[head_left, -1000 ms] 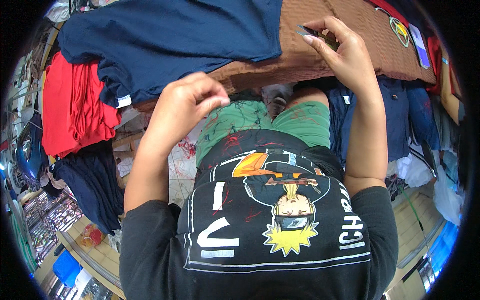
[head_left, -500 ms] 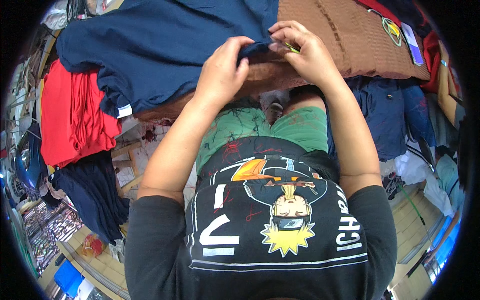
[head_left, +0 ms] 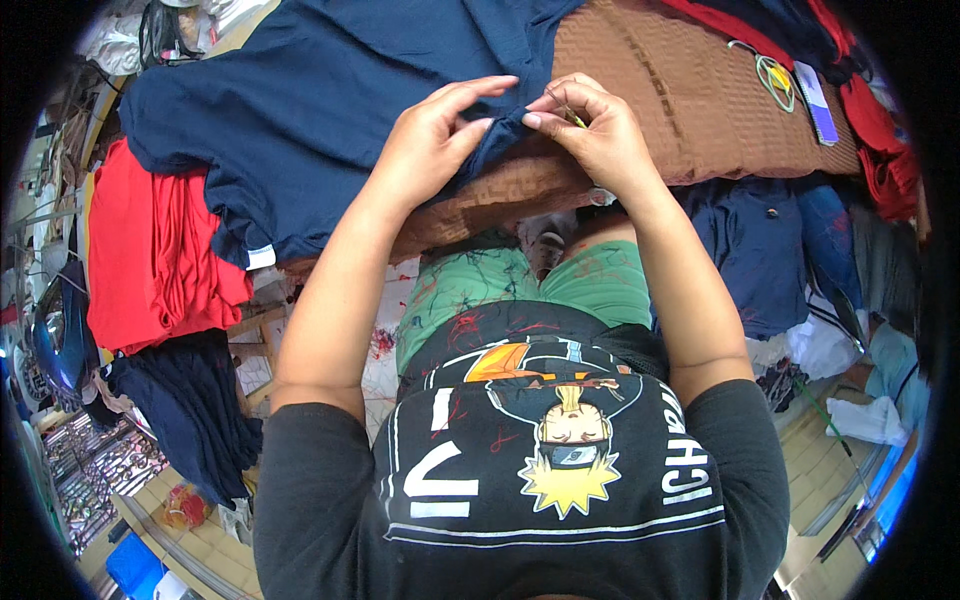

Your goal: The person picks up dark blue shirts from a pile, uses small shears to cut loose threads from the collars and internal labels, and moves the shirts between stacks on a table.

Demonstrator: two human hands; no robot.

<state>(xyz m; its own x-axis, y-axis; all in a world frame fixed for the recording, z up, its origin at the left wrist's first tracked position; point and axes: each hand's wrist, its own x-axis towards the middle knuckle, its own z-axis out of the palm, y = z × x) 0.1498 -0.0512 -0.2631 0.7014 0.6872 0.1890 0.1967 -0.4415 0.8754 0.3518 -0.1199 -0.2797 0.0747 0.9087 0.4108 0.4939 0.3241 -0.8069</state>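
A navy blue garment (head_left: 300, 110) lies spread over the left part of a brown padded cover (head_left: 650, 90), a small white label (head_left: 261, 257) at its near left corner. My right hand (head_left: 605, 135) pinches a fold of its edge between thumb and fingertip. Tucked in the same hand is a small tool (head_left: 574, 118) with a yellow-green part and a thin metal tip; the fingers hide most of it. Just left of the pinched fold, my left hand (head_left: 425, 145) is open over the garment, thumb and fingers apart.
Folded red garments (head_left: 150, 250) hang at the left, above dark navy cloth (head_left: 190, 400). On the cover's right part lie a coiled pale cord (head_left: 775, 80) and a purple-and-white pad (head_left: 816, 105). More navy clothes (head_left: 745, 250) hang at the right. Loose threads cling to my green shorts (head_left: 470, 280).
My left hand has come off the garment's edge, moving slightly left and opening. The right hand has shifted a little left and down, with the fold now pinched at its fingertips.
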